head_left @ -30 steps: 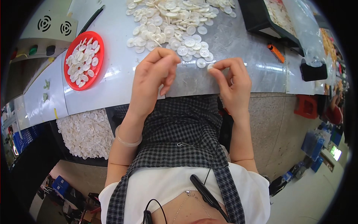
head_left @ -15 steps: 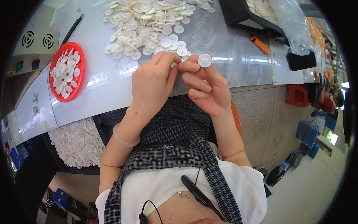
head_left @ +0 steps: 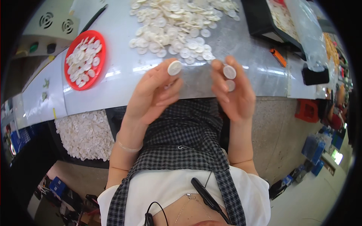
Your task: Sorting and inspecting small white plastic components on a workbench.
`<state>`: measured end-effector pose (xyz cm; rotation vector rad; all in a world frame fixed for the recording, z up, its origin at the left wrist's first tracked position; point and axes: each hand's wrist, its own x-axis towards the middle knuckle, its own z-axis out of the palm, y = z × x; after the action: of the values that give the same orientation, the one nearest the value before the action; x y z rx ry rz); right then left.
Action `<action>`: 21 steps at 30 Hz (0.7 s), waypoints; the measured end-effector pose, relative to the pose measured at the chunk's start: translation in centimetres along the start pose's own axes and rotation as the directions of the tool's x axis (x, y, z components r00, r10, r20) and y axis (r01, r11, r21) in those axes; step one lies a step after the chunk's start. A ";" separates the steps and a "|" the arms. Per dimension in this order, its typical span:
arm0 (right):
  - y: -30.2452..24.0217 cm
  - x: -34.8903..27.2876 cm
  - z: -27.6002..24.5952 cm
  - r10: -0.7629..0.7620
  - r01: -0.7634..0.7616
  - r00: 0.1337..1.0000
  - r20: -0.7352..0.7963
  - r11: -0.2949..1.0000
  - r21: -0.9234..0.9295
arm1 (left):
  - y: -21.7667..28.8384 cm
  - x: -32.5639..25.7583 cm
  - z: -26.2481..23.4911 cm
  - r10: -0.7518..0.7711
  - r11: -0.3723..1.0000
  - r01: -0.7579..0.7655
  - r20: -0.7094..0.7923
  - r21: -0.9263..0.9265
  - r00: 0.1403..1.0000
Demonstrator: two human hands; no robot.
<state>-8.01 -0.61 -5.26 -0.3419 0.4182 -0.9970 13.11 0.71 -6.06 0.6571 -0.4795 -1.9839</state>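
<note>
- Hundreds of small, round, off-white plastic discs (head_left: 177, 28) spread in a loose heap across a pale, shiny table (head_left: 117, 92), beyond the worker's two bare hands.
- At the table's left, a red plastic dish (head_left: 102, 42) carries more discs beside a beige machine housing (head_left: 41, 35); at right sit an orange cutter (head_left: 278, 57), a flat black phone-like object (head_left: 316, 75) and a black bin (head_left: 260, 24).
- Below the table, a speckled floor (head_left: 271, 132) runs toward a red stool (head_left: 307, 112).
- The left hand (head_left: 154, 88) pinches one white disc (head_left: 174, 68) at its fingertips, the other fingers loosely curled, above the table's near edge.
- The right hand (head_left: 235, 92), motion-blurred, has its fingers partly spread, with an upright whitish disc (head_left: 229, 72) held among them and a second translucent-looking disc (head_left: 230, 86) just below.
- Thin and circular, the held discs contrast with the worker's dark checked apron (head_left: 177, 156) of woven cloth.
</note>
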 end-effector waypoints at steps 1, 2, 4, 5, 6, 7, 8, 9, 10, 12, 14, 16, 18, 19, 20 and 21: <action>0.0 0.2 0.2 -0.128 0.128 0.992 0.008 0.978 -0.162 | -0.2 0.0 0.0 -0.054 0.962 0.074 0.083 -0.262 0.995; 0.0 0.4 0.2 -0.255 0.253 0.966 0.037 0.914 -0.316 | -0.5 -0.1 0.0 -0.080 0.852 0.161 0.179 -0.498 0.980; -0.1 0.6 -0.4 -0.254 0.252 0.967 0.037 0.913 -0.322 | -0.7 -0.3 0.1 -0.056 0.814 0.166 0.209 -0.557 0.976; -0.2 0.7 -0.1 -0.315 0.195 0.946 -0.071 0.731 -0.653 | -0.7 -0.3 0.3 -0.068 0.809 0.177 0.210 -0.561 0.975; -0.3 0.9 0.2 -0.409 0.064 0.901 -0.145 0.457 -0.887 | -0.6 -0.3 0.4 -0.081 0.802 0.190 0.212 -0.566 0.974; 0.1 1.4 0.8 -0.494 0.037 0.858 -0.138 0.328 -0.944 | -0.7 -0.4 0.3 -0.077 0.804 0.184 0.208 -0.565 0.975; 0.3 1.9 0.9 -0.492 0.040 0.860 -0.135 0.329 -0.944 | -0.8 -0.4 0.2 -0.066 0.786 0.180 0.209 -0.592 0.976; 0.5 2.4 0.8 -0.566 0.028 0.825 0.011 0.022 -0.999 | -1.0 -0.4 0.0 -0.055 0.766 0.176 0.209 -0.619 0.976; 0.7 2.7 0.8 -0.591 -0.007 0.789 0.171 -0.287 -0.958 | -1.0 -0.4 -0.1 -0.055 0.765 0.176 0.210 -0.619 0.976; 1.2 2.9 0.4 -0.595 -0.024 0.784 0.176 -0.313 -0.950 | -1.1 -0.5 -0.2 -0.056 0.750 0.183 0.214 -0.635 0.975; 1.4 2.9 0.2 -0.599 -0.042 0.780 0.180 -0.337 -0.941 | -1.1 -0.5 -0.3 -0.052 0.746 0.185 0.221 -0.639 0.974; 1.4 2.8 0.2 -0.602 -0.028 0.779 0.173 -0.309 -0.950 | -1.2 -0.5 -0.3 -0.049 0.742 0.188 0.228 -0.643 0.972; 1.3 2.6 0.3 -0.591 -0.018 0.790 0.165 -0.292 -0.956 | -1.2 -0.5 -0.3 -0.024 0.769 0.156 0.217 -0.619 0.976; 1.2 2.5 0.3 -0.580 -0.010 0.799 0.158 -0.276 -0.961 | -1.2 -0.5 -0.3 -0.029 0.766 0.164 0.222 -0.622 0.975; 1.2 2.3 0.2 -0.583 -0.020 0.798 0.153 -0.279 -0.960 | -1.0 -0.6 -0.2 -0.013 0.847 0.096 0.160 -0.523 0.987; 1.2 2.1 0.2 -0.566 -0.008 0.812 0.143 -0.255 -0.967 | -0.8 -0.7 -0.1 0.011 0.912 0.031 0.100 -0.409 0.995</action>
<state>-5.98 -1.78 -6.00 -1.9087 1.6434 -0.9929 12.94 1.64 -6.45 0.2949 -0.1059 -2.0484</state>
